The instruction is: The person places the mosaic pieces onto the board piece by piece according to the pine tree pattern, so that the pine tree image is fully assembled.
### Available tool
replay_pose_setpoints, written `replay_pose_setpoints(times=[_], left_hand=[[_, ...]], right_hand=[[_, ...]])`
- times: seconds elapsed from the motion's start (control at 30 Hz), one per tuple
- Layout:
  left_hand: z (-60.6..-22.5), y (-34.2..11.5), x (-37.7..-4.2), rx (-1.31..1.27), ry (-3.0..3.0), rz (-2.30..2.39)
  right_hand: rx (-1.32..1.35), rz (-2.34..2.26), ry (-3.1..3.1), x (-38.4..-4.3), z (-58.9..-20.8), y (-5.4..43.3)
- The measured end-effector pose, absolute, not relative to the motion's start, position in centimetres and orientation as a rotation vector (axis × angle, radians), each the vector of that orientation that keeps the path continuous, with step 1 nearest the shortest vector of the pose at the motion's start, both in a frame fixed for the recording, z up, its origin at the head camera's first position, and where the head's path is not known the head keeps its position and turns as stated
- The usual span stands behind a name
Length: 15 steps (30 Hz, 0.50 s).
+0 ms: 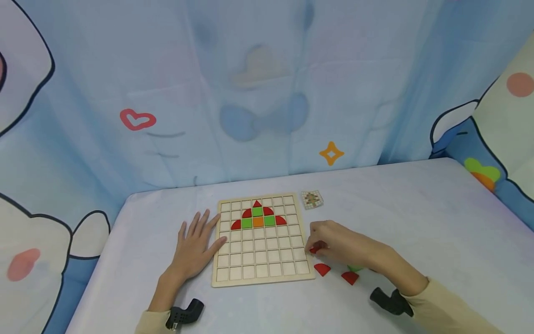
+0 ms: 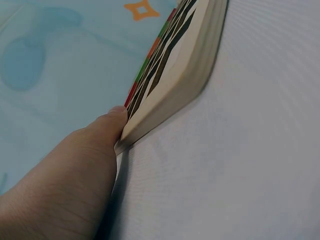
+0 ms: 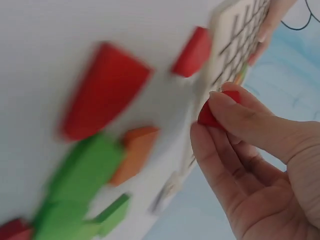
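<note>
A square wooden grid board [image 1: 246, 281] lies on the table, its upper cells filled with red, green and orange tiles in a stepped triangle. My left hand [image 1: 193, 248] rests flat at the board's left edge, fingers spread, thumb over the rim; the left wrist view shows that thumb [image 2: 100, 132] against the board's side. My right hand [image 1: 333, 241] pinches a red quarter-round tile [image 3: 208, 116] between thumb and fingers, just off the board's right edge. Below it lie two more red quarter-round tiles, one close to the board [image 1: 322, 269] and one farther right [image 1: 350, 278].
A small pattern card [image 1: 312, 199] lies beyond the board's upper right corner. Under the right forearm, green tiles [image 3: 85, 170] and an orange tile [image 3: 134, 152] sit among the loose pieces. A printed blue curtain [image 1: 267, 116] hangs behind the table.
</note>
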<state>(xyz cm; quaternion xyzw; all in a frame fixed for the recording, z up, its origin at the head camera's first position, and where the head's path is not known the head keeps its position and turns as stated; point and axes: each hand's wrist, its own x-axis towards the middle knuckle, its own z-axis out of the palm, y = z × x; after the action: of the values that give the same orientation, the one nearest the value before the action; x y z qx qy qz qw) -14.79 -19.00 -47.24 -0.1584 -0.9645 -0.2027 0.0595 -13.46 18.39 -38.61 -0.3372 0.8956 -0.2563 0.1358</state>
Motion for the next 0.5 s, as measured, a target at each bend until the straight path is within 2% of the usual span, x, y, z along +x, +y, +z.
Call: replay_pose_setpoints(times=[0.5], left_hand=[[-47.8, -19.3, -15.1, -0.466, -2.928, -0.609]], right_hand=[[-1.134, -1.118, 2.412, -17.2, -39.4, 9.3]])
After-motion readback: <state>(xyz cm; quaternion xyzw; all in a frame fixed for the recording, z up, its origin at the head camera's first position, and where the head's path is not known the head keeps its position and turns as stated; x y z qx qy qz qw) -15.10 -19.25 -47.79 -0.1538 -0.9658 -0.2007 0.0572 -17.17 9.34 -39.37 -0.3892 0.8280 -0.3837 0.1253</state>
